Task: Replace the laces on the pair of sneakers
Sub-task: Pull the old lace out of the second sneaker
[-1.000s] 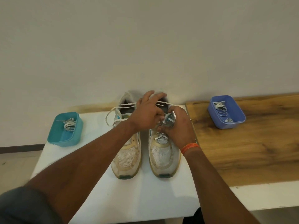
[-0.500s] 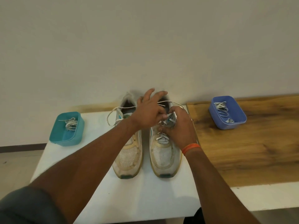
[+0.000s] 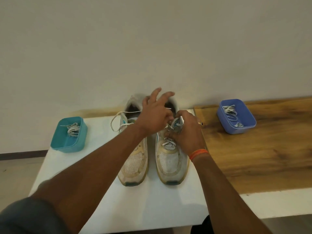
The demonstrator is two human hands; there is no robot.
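From the head camera, two containers are sitting on the surfaces. The teal tub (image 3: 69,135) is resting at the far left corner of the white worktop (image 3: 143,205), holding one bundled white lace (image 3: 73,129). The blue tub (image 3: 236,116) is sitting well apart on the wooden worktop (image 3: 263,152) to the right, with looped white laces (image 3: 230,112) lying inside; how many is too tangled to count.

Two worn white sneakers are standing side by side between the tubs, toes pointing toward the person. The left sneaker (image 3: 134,166) is trailing a loose lace (image 3: 116,122) that is looping out over the white worktop beside its collar. The right sneaker (image 3: 170,166) is showing lace crossings only over its lower eyelets.

Two hands are working at the right sneaker's tongue. The left hand (image 3: 154,117) is reaching across, thumb and forefinger seeming to pinch the lace there, the other fingers fanning out straight above the collar. The right hand (image 3: 187,134), an orange band (image 3: 198,153) on its wrist, is curling around the sneaker's upper, gripping it at the eyelets.
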